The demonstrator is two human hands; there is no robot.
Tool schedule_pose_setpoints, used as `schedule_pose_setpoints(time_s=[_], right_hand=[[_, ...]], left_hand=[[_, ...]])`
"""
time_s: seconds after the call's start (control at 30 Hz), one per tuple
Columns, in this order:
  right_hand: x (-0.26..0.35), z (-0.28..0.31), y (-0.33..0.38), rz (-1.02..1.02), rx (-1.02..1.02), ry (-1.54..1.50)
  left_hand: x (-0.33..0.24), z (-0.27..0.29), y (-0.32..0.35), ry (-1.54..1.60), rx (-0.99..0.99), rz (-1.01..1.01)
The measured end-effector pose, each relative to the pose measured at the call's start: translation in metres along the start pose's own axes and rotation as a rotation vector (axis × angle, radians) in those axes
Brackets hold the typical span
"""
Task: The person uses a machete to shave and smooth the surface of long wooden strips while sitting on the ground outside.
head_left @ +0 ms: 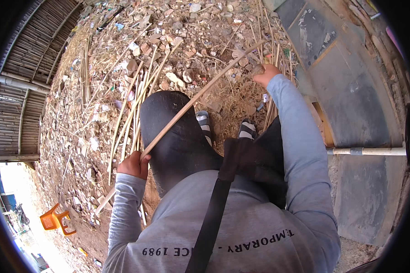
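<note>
A long, flat strip of bamboo or wood (197, 99) slants across my lap, over my left thigh, its far end up and to the right. My left hand (133, 164) is closed round it near its lower end, and a short piece sticks out below the fist. My right hand (267, 75) is raised beside the strip's far end, fingers closed on a small grey-brown object (258, 69). Whether that is a stone or part of a tool I cannot tell. That hand looks a little apart from the strip.
Several pale split strips (131, 113) lie left of my left knee, with more long sticks near my right hand. Rubble and litter (177, 41) cover the ground. Grey panels (351, 91) stand at right, a bamboo wall (27, 54) at left, an orange chair (54, 220) lower left.
</note>
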State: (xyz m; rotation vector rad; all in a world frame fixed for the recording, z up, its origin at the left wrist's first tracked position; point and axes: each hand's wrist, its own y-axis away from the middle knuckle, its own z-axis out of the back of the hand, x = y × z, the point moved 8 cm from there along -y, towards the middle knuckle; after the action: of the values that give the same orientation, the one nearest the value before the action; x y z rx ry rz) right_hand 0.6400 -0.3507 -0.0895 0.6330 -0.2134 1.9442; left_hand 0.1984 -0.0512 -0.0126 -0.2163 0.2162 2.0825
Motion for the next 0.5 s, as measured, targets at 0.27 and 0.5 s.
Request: schedule_pose_setpoints(time_s=[0.27, 0.5], right_hand=[[0.084, -0.001, 0.046, 0.156, 0.258, 0.082], [0.063, 0.009, 0.030, 0.051, 0.136, 0.047]], left_hand=[[0.003, -0.004, 0.003, -0.002, -0.034, -0.012], [-0.001, 0.004, 0.003, -0.103, -0.040, 0.011]])
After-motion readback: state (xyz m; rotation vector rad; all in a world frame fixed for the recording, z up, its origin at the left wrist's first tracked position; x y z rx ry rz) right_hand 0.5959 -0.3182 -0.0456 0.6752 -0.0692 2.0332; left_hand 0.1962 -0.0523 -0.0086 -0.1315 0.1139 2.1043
